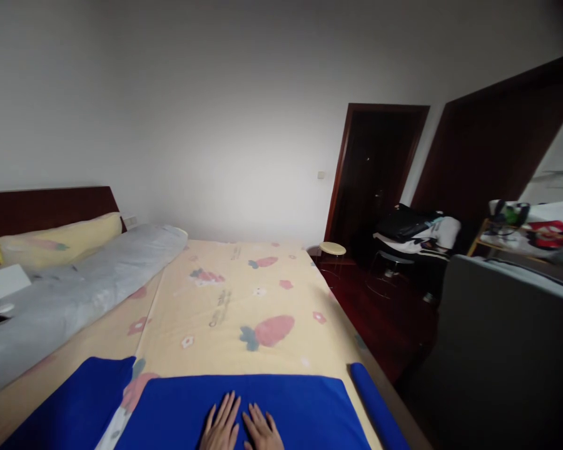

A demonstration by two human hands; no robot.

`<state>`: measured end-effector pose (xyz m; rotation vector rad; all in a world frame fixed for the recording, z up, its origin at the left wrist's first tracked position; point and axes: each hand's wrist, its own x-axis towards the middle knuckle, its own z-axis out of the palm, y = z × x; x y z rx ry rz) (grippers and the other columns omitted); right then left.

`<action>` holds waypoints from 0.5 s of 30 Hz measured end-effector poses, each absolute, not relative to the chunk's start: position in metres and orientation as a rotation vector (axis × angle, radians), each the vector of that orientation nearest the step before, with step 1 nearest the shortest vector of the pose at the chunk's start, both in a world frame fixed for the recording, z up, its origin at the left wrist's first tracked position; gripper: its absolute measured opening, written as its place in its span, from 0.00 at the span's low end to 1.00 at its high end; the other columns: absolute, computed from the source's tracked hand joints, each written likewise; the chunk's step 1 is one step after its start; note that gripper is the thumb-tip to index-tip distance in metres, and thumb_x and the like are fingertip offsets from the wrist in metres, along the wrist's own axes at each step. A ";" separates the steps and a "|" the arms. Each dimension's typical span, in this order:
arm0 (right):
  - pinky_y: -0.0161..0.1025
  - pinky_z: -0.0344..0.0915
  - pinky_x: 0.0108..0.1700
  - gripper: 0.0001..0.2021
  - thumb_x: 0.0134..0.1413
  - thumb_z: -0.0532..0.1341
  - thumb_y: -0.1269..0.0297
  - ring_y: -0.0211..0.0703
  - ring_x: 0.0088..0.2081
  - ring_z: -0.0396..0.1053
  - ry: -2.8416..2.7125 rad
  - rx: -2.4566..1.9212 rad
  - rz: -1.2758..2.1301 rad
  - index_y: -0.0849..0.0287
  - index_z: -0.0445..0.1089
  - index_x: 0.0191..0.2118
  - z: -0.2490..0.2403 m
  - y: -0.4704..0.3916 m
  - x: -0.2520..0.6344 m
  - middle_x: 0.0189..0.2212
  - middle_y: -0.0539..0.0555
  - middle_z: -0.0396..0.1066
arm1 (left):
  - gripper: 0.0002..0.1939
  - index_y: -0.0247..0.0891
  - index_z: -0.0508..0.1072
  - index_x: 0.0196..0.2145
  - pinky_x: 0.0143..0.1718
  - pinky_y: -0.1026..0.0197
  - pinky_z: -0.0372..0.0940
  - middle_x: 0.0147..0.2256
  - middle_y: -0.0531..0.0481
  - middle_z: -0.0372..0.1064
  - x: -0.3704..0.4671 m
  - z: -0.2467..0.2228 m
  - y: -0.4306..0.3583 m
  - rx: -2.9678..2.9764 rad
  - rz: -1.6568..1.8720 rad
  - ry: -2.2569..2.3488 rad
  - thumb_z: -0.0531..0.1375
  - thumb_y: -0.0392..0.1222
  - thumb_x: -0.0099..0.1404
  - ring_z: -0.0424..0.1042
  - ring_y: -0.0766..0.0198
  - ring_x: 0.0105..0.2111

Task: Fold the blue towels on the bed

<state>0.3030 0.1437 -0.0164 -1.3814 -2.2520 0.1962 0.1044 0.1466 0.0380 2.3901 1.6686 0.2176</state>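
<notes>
Both palms rest flat on a blue cloth (309,406) spread over the near part of the bed. My left hand (221,426) has its fingers stretched out, pointing away from me. Close beside it, my right hand (263,430) lies with fingers spread a little. Neither hand holds anything. Another piece of blue cloth (79,403) lies to the left, with a strip of bedsheet between the two. Along the right edge of the bed is a narrow blue roll (375,403). The near edge of the middle cloth is out of frame.
A patterned yellow bedsheet (225,312) covers the bed. Grey bedding (98,294) and a yellow pillow (75,237) lie at the left. Beyond the bed's right side stand a round stool (332,249), a seat piled with clothes (417,231) and a dark panel (507,356).
</notes>
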 end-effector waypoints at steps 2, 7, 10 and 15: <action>0.54 0.64 0.58 0.29 0.55 0.57 0.46 0.53 0.60 0.61 -2.252 -1.468 0.219 0.33 0.50 0.62 -0.009 0.153 0.320 0.61 0.46 0.57 | 0.26 0.57 0.48 0.65 0.66 0.48 0.48 0.67 0.61 0.45 0.098 0.039 0.163 2.371 0.182 1.685 0.40 0.50 0.70 0.48 0.63 0.67; 0.59 0.50 0.66 0.29 0.61 0.45 0.43 0.52 0.67 0.47 -1.907 -2.067 0.124 0.45 0.50 0.65 0.013 0.158 0.445 0.66 0.50 0.50 | 0.32 0.46 0.46 0.67 0.67 0.42 0.40 0.69 0.53 0.42 -0.004 0.027 0.196 2.028 0.108 2.359 0.37 0.55 0.67 0.42 0.59 0.68; 0.58 0.46 0.67 0.33 0.60 0.43 0.42 0.51 0.68 0.41 -1.769 -2.287 0.105 0.53 0.49 0.66 0.011 0.157 0.504 0.67 0.52 0.45 | 0.35 0.54 0.46 0.66 0.65 0.43 0.45 0.67 0.58 0.51 -0.063 0.022 0.207 1.839 0.133 2.570 0.41 0.57 0.62 0.43 0.60 0.68; 0.55 0.46 0.67 0.35 0.59 0.40 0.44 0.49 0.68 0.38 -1.784 -2.314 0.097 0.58 0.48 0.67 -0.004 0.160 0.533 0.68 0.52 0.43 | 0.40 0.60 0.50 0.65 0.63 0.36 0.42 0.64 0.62 0.57 -0.093 0.027 0.213 2.017 0.280 2.595 0.46 0.59 0.53 0.37 0.57 0.69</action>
